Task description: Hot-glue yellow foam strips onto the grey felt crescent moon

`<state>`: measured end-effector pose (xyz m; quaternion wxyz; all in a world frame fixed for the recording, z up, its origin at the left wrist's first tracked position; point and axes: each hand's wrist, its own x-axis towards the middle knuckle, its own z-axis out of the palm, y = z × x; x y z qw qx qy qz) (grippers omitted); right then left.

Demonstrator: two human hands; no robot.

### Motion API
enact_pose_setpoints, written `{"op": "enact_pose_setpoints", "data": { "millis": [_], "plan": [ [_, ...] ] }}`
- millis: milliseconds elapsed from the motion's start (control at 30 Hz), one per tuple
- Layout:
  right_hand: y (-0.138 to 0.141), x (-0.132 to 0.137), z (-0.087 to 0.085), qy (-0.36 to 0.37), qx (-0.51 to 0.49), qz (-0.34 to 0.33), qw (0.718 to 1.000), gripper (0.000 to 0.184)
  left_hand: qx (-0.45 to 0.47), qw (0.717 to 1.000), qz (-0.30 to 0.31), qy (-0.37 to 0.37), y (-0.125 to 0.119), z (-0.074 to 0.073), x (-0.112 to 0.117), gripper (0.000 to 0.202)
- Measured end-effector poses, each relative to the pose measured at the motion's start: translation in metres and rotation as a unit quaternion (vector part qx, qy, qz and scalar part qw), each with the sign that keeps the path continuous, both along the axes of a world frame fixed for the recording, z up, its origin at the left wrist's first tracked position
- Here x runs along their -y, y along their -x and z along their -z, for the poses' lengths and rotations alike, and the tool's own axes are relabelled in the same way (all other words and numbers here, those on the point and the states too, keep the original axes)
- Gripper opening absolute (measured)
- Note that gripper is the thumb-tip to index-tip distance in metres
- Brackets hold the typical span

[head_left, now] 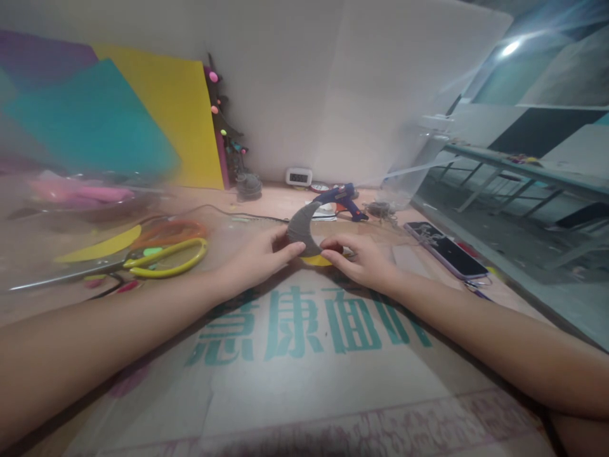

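A grey crescent-shaped piece stands on the cardboard sheet in the middle of the desk. My left hand pinches its lower left side between thumb and fingers. My right hand presses down with closed fingers on a yellow piece that lies under the crescent's lower tip and touches that tip. Both forearms reach in from the bottom corners.
Yellow-handled scissors and a yellow crescent lie at left. A blue glue gun, a small white clock and a phone sit behind and right. Coloured sheets lean on the wall.
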<state>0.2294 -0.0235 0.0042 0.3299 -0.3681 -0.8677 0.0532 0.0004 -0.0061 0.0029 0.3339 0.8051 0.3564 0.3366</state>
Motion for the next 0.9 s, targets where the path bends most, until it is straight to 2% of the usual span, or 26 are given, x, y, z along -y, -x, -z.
{"op": "enact_pose_setpoints", "data": {
  "millis": [900],
  "plan": [
    [-0.0015, -0.0024, 0.0035, 0.002, 0.005, -0.001, 1.0, 0.016, 0.011, 1.0, 0.012, -0.004, -0.0003, -0.0009, -0.0001, 0.034]
  ]
}}
